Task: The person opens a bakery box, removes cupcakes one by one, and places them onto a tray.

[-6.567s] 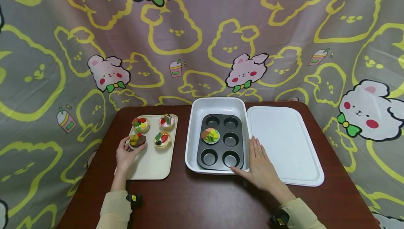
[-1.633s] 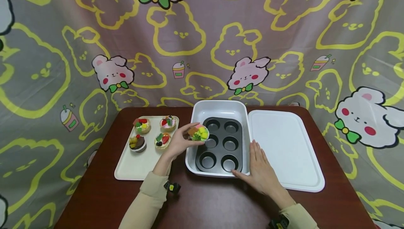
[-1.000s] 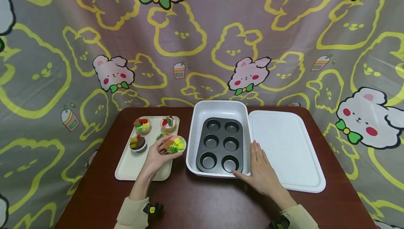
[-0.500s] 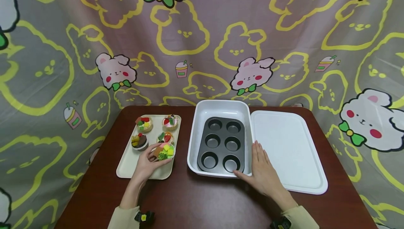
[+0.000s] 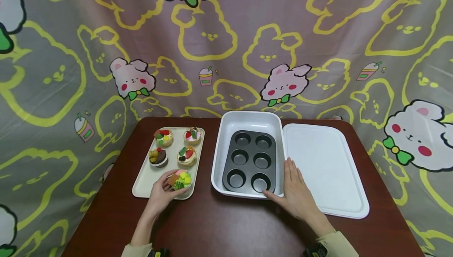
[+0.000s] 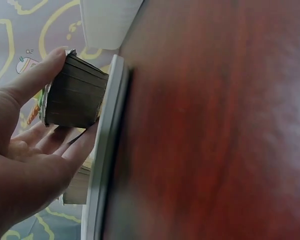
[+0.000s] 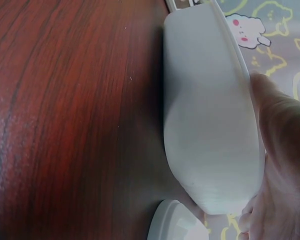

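Observation:
In the head view my left hand [image 5: 160, 195] grips a toy cupcake [image 5: 182, 180] with green, yellow, pink and brown toppings, thumb on its near side. The cupcake is at the front right of the cream tray [image 5: 150, 181]; in the left wrist view its dark pleated cup [image 6: 77, 92] meets or nearly meets the tray surface. My right hand [image 5: 299, 196] lies with straight fingers along the right side of the white tub [image 5: 216, 174], thumb at its front rim. Inside the tub lies a dark muffin pan [image 5: 250, 154] whose cups hold nothing.
Several other toy cupcakes stand on the tray, among them a chocolate one [image 5: 158, 158] at left and a strawberry-topped one [image 5: 186, 156] just behind the held one. A flat white lid [image 5: 323, 170] lies right of the tub. A patterned curtain [image 5: 226, 44] hangs behind the table.
My left hand set the chocolate cupcake down on the tray, took the colourful cupcake out of the muffin pan, and carried it left and down to the tray's front. The right hand stayed at the tub.

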`<state>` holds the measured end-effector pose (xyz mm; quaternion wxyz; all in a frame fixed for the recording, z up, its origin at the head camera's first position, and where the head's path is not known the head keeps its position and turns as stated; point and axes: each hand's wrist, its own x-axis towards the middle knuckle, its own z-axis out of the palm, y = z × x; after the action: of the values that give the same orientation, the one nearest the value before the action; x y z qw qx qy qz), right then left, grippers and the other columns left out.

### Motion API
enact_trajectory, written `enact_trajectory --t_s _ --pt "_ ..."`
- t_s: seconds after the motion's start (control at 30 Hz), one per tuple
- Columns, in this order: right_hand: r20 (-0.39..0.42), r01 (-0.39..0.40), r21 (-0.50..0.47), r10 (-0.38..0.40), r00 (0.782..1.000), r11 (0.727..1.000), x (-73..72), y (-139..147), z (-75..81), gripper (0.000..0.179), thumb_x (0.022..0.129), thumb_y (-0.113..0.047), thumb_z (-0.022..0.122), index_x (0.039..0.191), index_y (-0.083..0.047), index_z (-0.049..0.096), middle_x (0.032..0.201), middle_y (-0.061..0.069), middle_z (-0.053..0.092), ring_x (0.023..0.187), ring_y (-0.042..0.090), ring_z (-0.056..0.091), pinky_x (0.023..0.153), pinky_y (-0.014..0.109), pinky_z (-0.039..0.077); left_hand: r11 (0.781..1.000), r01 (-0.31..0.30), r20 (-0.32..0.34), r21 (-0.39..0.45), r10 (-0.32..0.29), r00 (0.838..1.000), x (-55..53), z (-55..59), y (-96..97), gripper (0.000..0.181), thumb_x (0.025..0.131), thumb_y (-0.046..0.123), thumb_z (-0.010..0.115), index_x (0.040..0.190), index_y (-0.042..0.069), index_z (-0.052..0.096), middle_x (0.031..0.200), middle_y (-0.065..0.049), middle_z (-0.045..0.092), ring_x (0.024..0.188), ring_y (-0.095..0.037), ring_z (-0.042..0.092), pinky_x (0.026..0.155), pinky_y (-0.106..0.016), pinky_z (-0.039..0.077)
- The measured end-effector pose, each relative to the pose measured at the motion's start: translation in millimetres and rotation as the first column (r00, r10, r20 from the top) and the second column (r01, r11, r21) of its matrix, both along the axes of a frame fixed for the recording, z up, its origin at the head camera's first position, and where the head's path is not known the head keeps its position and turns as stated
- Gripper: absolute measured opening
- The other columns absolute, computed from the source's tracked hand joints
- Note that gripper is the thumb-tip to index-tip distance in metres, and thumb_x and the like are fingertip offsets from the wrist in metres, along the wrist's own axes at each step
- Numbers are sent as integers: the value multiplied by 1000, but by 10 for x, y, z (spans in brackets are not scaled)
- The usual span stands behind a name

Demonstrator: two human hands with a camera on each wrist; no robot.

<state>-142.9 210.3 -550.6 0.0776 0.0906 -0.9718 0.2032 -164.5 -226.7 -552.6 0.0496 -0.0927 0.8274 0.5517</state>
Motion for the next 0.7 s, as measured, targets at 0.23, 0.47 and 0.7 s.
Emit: enact_trajectory --t_s 0.23,0.47,0.7 --pt "-2 -2 0 2 1000 1000 4 -12 -4 126 91 -65 78 167 17 21 176 39 23 165 55 27 134 67 27 1000 13 -19 4 -13 1000 60 -51 -64 77 88 8 93 155 6 55 154 -20 61 134 -31 63 110 -31 57" --pt "-4 7 12 -7 1000 1000 -6 0 -3 127 91 -68 77 167 16 20 176 39 23 164 55 28 134 66 28 1000 17 -71 -14 -18 997 77 -92 -46 78 87 6 93 155 5 55 153 -19 62 136 -29 61 109 -28 57" --pt "11 11 9 -11 1000 1000 6 1 3 127 90 -68 77 167 16 20 176 39 23 165 55 27 134 67 28 999 37 -98 -37 -40 994 98 -76 -13 77 88 6 92 155 3 54 156 -22 60 145 -35 56 125 -57 45"
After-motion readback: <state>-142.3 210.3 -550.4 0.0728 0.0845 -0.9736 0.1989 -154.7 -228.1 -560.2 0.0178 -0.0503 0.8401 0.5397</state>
